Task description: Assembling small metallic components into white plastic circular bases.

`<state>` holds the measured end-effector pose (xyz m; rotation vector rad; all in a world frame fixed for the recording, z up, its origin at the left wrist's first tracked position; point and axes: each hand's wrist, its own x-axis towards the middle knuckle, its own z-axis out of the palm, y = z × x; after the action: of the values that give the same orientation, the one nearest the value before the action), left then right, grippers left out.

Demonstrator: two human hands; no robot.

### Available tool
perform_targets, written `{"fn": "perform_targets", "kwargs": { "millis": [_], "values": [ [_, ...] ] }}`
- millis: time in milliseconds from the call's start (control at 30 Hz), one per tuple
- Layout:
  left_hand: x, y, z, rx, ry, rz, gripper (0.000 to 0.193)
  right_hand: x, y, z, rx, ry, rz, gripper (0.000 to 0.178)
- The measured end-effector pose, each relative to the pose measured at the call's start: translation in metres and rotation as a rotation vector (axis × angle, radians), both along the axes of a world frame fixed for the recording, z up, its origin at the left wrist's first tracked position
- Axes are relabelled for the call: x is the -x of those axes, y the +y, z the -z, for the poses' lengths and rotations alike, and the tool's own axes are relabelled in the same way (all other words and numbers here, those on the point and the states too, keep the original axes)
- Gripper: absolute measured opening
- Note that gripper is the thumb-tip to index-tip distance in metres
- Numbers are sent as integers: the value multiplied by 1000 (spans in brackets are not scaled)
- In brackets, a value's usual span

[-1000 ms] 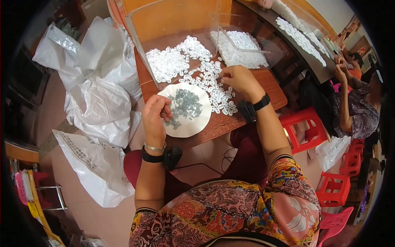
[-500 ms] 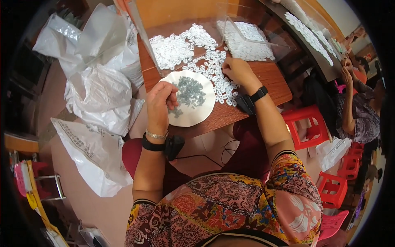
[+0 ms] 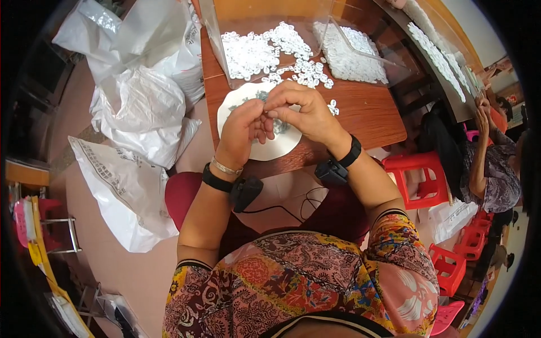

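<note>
My left hand [image 3: 242, 129] and my right hand [image 3: 304, 110] meet above a round cream plate [image 3: 230, 107], fingertips almost touching. Thumb and fingers are pinched on both hands, and anything between them is too small to make out. Small grey pieces [image 3: 258, 96] lie on the plate, partly hidden beneath my hands. Just beyond the plate, small white oval plastic pieces with holes [image 3: 248, 56] are heaped on the brown wooden table [image 3: 366, 115]. A few white ovals [image 3: 333, 107] lie beside my right hand.
Clear plastic panels [image 3: 217, 42] stand around the white heaps, with another white pile [image 3: 355, 59] at the back right. Large white sacks [image 3: 138, 107] stand on the left. A red stool [image 3: 417, 174] is at the right, near another person [image 3: 490, 169].
My right hand has come from the white ovals toward my left hand, over the plate. The loose ovals now spread less toward the near side of the table. The view has shifted slightly.
</note>
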<state>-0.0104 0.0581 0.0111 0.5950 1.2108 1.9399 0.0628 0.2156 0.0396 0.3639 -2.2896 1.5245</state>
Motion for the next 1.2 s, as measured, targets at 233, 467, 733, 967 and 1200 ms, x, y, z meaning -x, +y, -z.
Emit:
{"fn": "perform_targets", "kwargs": {
  "millis": [233, 467, 733, 967, 1200],
  "values": [
    [6, -1, 7, -118, -92, 48, 21, -2, -7, -2, 10, -13, 54, 11],
    [4, -2, 6, -28, -35, 3, 19, -3, -10, -3, -70, -77, 165, 15],
    [14, -12, 1, 50, 130, -131, 18, 3, -15, 4, -144, -53, 230, 15],
    [32, -29, -1, 42, 130, -222, 14, 11, -12, 34, -813, -42, 134, 10],
    [33, -31, -3, 51, 131, -198, 14, 20, -10, 34, -808, -69, 200, 6]
  ]
}}
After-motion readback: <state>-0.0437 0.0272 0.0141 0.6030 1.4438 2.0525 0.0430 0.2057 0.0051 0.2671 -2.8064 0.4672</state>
